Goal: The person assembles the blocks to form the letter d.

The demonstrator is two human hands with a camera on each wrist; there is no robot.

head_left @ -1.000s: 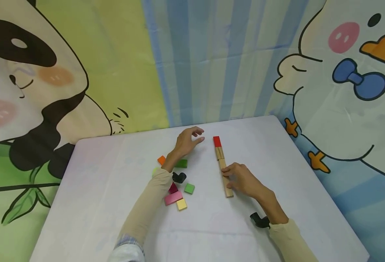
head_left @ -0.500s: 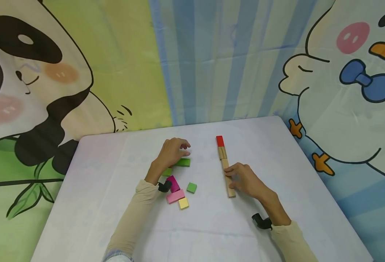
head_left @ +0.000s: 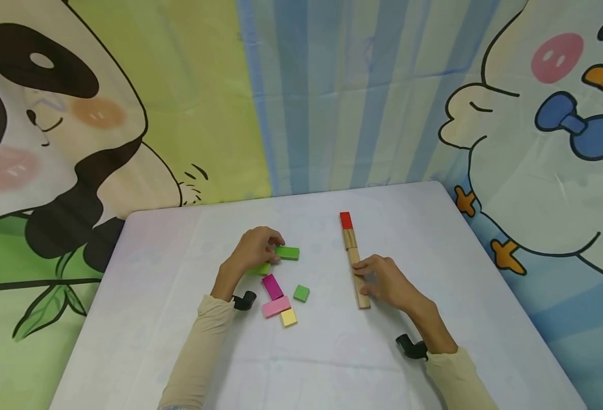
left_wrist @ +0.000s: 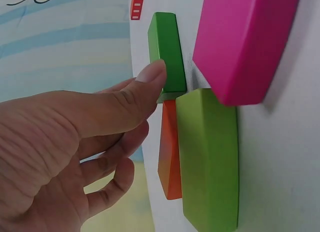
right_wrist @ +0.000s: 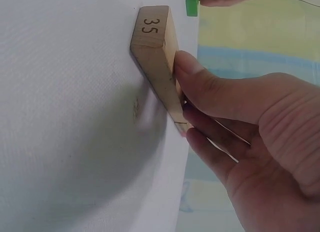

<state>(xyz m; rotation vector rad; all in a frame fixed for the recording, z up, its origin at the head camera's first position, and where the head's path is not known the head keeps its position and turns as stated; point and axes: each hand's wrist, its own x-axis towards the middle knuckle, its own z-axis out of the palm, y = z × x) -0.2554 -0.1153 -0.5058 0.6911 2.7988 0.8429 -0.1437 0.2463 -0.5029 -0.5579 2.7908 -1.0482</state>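
Note:
My left hand [head_left: 254, 249] reaches in among loose toy blocks. In the left wrist view, its thumb overlaps the end of a green block [left_wrist: 167, 47], above an orange block [left_wrist: 171, 157]. A lime block [left_wrist: 210, 162] lies against the orange one. The left index fingertip is hidden behind the thumb, and the other fingers curl loosely. My right hand [head_left: 389, 283] holds a long wooden block [head_left: 362, 299] with thumb and fingers near its middle; its end bears "35" in the right wrist view. Ahead of it, in line, lie smaller wooden pieces [head_left: 349, 238] and a red block [head_left: 345, 220].
Between the arms, a magenta block [head_left: 273, 287], a pink block [head_left: 276, 307], a yellow block [head_left: 288, 318] and a small green block [head_left: 301, 293] lie on the white table [head_left: 419, 228]. A printed cartoon curtain [head_left: 321, 114] rises behind the table's far edge.
My left hand has moved left and toward me, from beside the red block down to the coloured blocks. The magenta block has come into fuller view. My right hand stays on the wooden block.

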